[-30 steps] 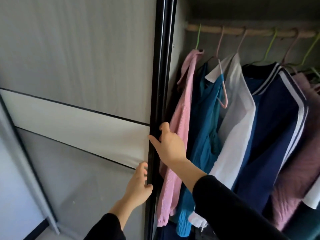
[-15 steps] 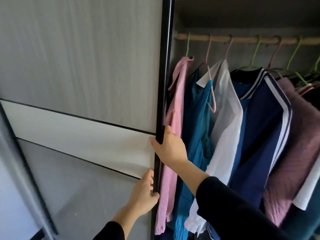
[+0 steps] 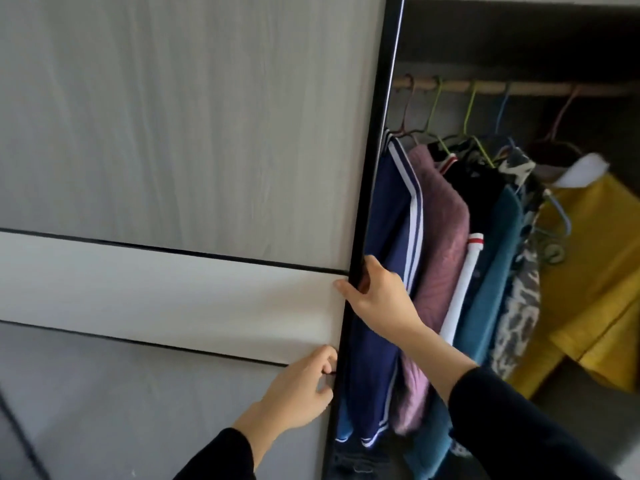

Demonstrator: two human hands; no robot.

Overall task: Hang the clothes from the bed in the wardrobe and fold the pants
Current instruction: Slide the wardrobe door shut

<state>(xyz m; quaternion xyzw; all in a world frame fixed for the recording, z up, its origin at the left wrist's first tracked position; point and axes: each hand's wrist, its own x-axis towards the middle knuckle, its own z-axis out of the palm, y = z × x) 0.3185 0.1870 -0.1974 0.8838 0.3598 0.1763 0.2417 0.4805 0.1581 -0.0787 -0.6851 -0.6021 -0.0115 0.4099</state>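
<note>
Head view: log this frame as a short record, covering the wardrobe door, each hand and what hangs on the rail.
door: grey wood-grain sliding wardrobe door, partly open, black edge frame
left hand: grips the door edge, lower down
right hand: grips the same edge higher up, thumb on front face
rail: wooden rail with thin coloured hangers
hanging: navy white-striped jacket, mauve knit top, teal garment, yellow garment with white collar
garment in hand: none

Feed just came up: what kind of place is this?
Probably a bedroom, at a wardrobe: a sliding door with the left hand and right hand gripping its edge, clothes on hangers along a wooden rail.
</note>
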